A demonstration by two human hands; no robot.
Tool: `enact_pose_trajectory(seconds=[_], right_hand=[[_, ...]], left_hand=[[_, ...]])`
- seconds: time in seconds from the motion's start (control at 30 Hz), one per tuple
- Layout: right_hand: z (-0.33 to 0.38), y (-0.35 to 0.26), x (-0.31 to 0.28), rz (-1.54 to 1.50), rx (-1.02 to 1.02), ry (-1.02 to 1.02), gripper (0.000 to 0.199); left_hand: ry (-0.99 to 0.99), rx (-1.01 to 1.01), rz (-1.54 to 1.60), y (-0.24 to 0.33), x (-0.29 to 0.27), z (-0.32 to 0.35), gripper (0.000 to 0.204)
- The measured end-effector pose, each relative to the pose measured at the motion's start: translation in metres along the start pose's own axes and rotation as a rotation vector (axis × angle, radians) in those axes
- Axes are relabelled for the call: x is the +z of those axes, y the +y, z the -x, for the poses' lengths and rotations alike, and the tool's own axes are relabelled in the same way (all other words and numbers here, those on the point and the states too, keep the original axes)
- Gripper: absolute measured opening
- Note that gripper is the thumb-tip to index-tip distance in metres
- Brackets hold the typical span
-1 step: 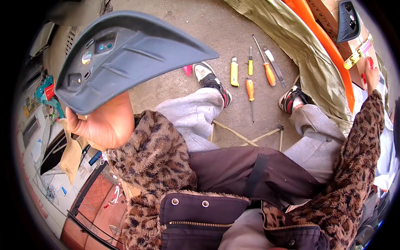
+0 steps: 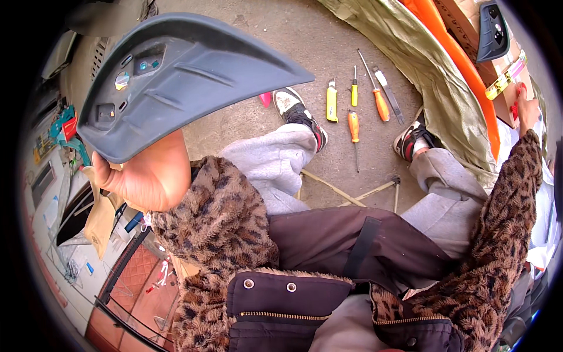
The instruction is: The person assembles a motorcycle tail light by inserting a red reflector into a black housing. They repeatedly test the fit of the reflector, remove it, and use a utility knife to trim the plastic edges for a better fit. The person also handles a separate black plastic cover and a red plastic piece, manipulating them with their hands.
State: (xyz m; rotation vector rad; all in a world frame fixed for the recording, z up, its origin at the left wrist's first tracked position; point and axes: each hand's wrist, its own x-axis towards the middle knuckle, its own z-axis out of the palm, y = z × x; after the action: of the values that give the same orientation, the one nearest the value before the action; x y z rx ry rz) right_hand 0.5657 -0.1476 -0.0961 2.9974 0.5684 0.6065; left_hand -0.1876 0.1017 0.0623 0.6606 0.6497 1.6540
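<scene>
A dark grey moulded plastic trim panel (image 2: 199, 88) with a pointed end, ribs and several holes is held up at the left. My left hand (image 2: 153, 173) grips it from beneath, thumb at its lower corner and the other fingers hidden behind. Far to the right, my right hand (image 2: 529, 112) is bent round a small red object (image 2: 515, 110) beside a cardboard box (image 2: 510, 70); its kind is too small to make out. A similar, smaller-looking dark panel (image 2: 492, 32) rests on that box, near a yellow and pink strip (image 2: 505, 76).
On the floor between my feet lie a yellow utility knife (image 2: 332, 104), a yellow screwdriver (image 2: 354, 88), two orange-handled screwdrivers (image 2: 353, 126) and a flat metal blade (image 2: 388, 94). An olive tarp (image 2: 404, 64) borders them. A cluttered pale surface (image 2: 53, 217) lies left.
The grey panel stays in my left hand, its pointed end slightly farther right in the picture. My right hand has shifted slightly beside the red object.
</scene>
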Motion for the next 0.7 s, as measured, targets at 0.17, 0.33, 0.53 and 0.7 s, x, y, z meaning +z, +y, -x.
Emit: enact_pose_trajectory(seconds=[0.17, 0.33, 0.53, 0.7], right_hand=[[0.048, -0.124, -0.100, -0.428, -0.578, 0.276, 0.044], [0.259, -0.326, -0.106, -0.772, -1.229, -0.363, 0.022], [0.517, -0.463, -0.098, -1.025, -1.158, -0.767, 0.020], [0.550, -0.511, -0.002, -0.487, -0.804, -0.428, 0.022]], left_hand=[[-0.196, -0.369, 0.279, 0.032, -0.026, -0.002, 0.052], [-0.154, -0.412, 0.347, 0.020, -0.015, -0.011, 0.048], [0.327, -0.057, 0.073, 0.014, 0.011, 0.017, 0.046], [0.134, -0.260, -0.029, -0.013, 0.001, 0.025, 0.046]])
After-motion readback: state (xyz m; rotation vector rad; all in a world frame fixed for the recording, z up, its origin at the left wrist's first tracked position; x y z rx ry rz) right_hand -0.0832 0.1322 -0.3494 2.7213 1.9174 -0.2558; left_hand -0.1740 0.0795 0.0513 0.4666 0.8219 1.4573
